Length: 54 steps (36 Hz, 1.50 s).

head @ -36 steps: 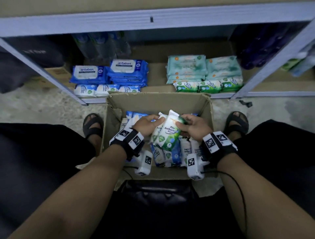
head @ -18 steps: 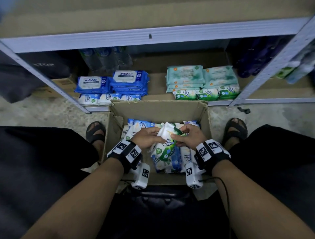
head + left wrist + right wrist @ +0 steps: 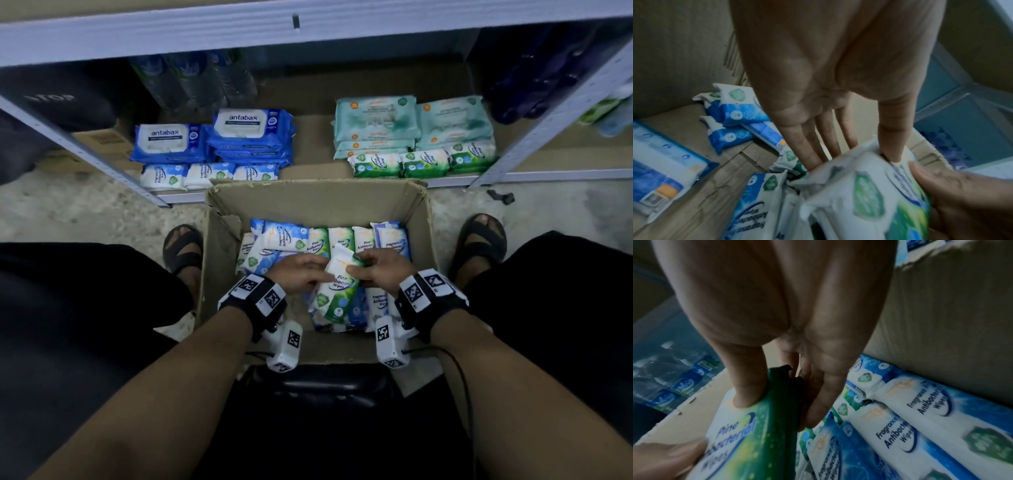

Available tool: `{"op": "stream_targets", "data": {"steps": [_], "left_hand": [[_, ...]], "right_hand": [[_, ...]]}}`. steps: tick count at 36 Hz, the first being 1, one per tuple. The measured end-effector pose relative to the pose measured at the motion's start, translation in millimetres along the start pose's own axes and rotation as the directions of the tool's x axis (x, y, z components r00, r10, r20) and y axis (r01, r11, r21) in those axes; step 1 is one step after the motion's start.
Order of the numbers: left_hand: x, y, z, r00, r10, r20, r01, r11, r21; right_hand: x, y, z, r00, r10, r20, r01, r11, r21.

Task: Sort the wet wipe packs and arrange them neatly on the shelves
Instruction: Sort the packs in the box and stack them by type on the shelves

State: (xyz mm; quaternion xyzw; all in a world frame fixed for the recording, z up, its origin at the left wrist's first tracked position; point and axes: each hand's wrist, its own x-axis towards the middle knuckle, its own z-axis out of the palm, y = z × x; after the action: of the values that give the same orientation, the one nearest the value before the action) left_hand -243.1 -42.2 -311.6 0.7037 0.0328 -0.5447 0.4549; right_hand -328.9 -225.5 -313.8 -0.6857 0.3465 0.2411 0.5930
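A green-and-white Pine antibacterial wipes pack (image 3: 337, 294) (image 3: 748, 434) (image 3: 869, 199) stands tilted in the open cardboard box (image 3: 315, 202). My left hand (image 3: 318, 274) (image 3: 855, 155) holds its upper end, thumb on top and fingers behind. My right hand (image 3: 359, 270) (image 3: 779, 408) pinches the pack's dark green edge between thumb and fingers. Several blue Fragrance Free wipes packs (image 3: 284, 236) (image 3: 910, 418) (image 3: 735, 113) lie around it in the box. On the bottom shelf are blue antabax packs (image 3: 212, 137), small blue-white packs (image 3: 205, 173), teal packs (image 3: 411, 123) and green packs (image 3: 421, 162).
My sandalled feet (image 3: 183, 246) (image 3: 483, 236) flank the box on the concrete floor. Grey shelf uprights (image 3: 102, 164) (image 3: 548, 130) slant at both sides. Water bottles (image 3: 202, 82) stand at the shelf's back. A bare cardboard strip (image 3: 311, 144) separates the blue and green stacks.
Both hands have drawn closer together on the green pack's upper end. The pack now sits lower, among the packs in the box.
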Motion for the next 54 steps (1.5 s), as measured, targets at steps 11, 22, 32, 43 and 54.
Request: {"op": "stream_targets", "data": {"steps": [11,22,32,43,54], "left_hand": [[68.0,-46.0,-26.3,0.996,-0.035,-0.087,0.08,0.797,0.599],[102.5,-55.5,-19.5,0.993,-0.111,0.05,0.026,0.595,0.803],[112.9,-65.8,-67.5,0.992,-0.123,0.004,0.048,0.423,0.905],[48.9,-8.9,-111.6,0.948,0.092,-0.305,0.242,0.411,0.879],[58.9,-57.8,-103.7,0.934,-0.104,-0.341,0.333,0.592,0.734]], "right_hand": [[23.0,30.8,-26.2,0.991,0.134,0.001,-0.133,0.984,-0.118],[22.3,10.1,-24.4,0.978,0.206,-0.016,-0.206,0.967,-0.149],[46.2,-34.3,14.5,0.987,0.15,0.064,-0.134,0.969,-0.208],[74.5,-45.1,77.1,0.98,0.103,0.172,0.05,0.706,-0.707],[91.1,-15.1,120.1,0.992,0.046,0.121,0.093,0.396,-0.914]]}}
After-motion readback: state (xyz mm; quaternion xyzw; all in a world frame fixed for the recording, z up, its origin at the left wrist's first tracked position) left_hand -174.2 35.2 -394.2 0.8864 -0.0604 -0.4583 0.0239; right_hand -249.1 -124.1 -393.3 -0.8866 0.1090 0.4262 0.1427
